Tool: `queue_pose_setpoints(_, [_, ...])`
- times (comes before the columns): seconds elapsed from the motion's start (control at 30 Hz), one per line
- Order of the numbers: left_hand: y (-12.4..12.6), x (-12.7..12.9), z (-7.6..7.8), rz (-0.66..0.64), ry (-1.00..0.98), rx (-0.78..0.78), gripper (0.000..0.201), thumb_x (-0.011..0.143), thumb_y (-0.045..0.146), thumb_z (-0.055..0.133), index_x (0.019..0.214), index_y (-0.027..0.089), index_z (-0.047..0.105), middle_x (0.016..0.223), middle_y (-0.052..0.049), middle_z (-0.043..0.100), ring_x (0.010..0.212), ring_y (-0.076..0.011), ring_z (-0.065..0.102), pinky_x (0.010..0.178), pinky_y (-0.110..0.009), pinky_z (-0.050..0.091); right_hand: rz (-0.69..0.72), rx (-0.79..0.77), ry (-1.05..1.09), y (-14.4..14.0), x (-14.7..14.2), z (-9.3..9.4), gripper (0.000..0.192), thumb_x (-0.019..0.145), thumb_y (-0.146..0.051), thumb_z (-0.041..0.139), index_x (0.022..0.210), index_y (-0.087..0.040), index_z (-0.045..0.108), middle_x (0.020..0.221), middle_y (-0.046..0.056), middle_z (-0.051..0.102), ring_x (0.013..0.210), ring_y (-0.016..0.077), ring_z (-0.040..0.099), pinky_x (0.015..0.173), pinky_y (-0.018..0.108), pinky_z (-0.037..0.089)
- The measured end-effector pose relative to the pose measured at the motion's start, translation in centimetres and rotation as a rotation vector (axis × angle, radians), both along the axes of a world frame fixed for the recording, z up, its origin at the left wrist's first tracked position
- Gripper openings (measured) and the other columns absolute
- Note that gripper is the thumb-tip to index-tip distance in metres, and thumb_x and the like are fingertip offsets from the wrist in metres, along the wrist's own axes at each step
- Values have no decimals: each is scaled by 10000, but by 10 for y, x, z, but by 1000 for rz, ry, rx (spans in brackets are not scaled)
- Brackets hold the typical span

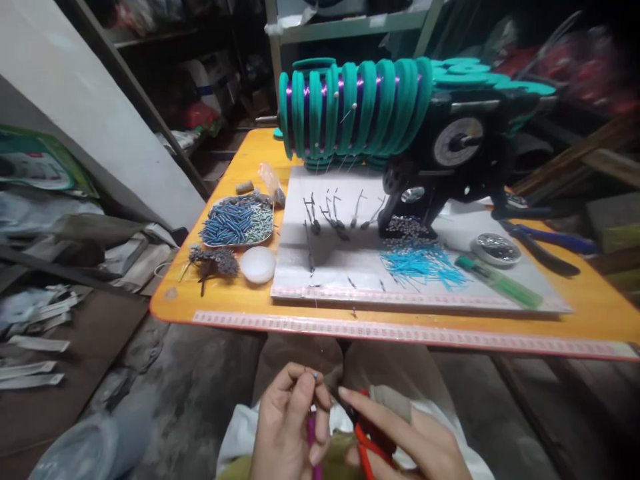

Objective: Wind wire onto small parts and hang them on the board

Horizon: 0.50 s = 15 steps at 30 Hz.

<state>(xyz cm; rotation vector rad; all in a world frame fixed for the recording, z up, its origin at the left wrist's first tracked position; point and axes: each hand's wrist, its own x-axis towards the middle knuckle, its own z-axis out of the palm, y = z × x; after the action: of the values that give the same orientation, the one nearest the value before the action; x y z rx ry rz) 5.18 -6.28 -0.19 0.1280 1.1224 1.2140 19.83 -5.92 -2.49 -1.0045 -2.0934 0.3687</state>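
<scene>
My left hand (295, 420) is closed in a pinch over my lap, thumb against forefinger. A tiny blue-tipped piece (315, 376) shows at its fingertips, too small to name. Below them, a purple stick-like thing (312, 433) runs down along the fingers. Just to the right, my right hand (415, 433) grips red-handled scissors (367, 450), its forefinger stretched towards the left hand. The scissors' dark blades point up and left, partly hidden. On the table edge above lies a tape measure strip (400, 334).
Teal spools (357, 107) wound with purple thread sit on a black machine (450, 147). A white board (340, 260) carries blue sticks (425, 263), a green tube (500, 281) and a round tin (496, 249). A tray (237, 220) of blue pieces and a white bowl (258, 265) stand left.
</scene>
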Motion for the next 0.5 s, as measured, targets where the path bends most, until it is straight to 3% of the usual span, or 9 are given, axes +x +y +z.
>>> queue_pose_setpoints(0.1, [-1,0,-1,10,5,12,454,571,452,841,699,126,553,546,48,569,335,15,386,291,-47,259,-89,-8,215,-2,-8,-12,345,765,-202,560,1101,-181,633,890,-12,626,755,-94,558,767,-63,453])
queue_pose_setpoints(0.27, [-2,1,-3,55,19,22,438,584,450,834,711,130,563,556,47,578,328,6,405,294,-59,289,14,17,-94,3,-1,2,440,673,-145,639,1113,-149,633,1027,-2,627,896,-67,604,843,-52,476])
queue_pose_setpoints(0.5, [-4,1,-4,98,67,42,431,560,450,846,679,126,588,537,46,580,305,1,403,279,-64,293,-8,53,-124,7,-2,5,390,671,-155,625,1059,-149,660,1013,-8,632,875,-70,612,828,-54,484])
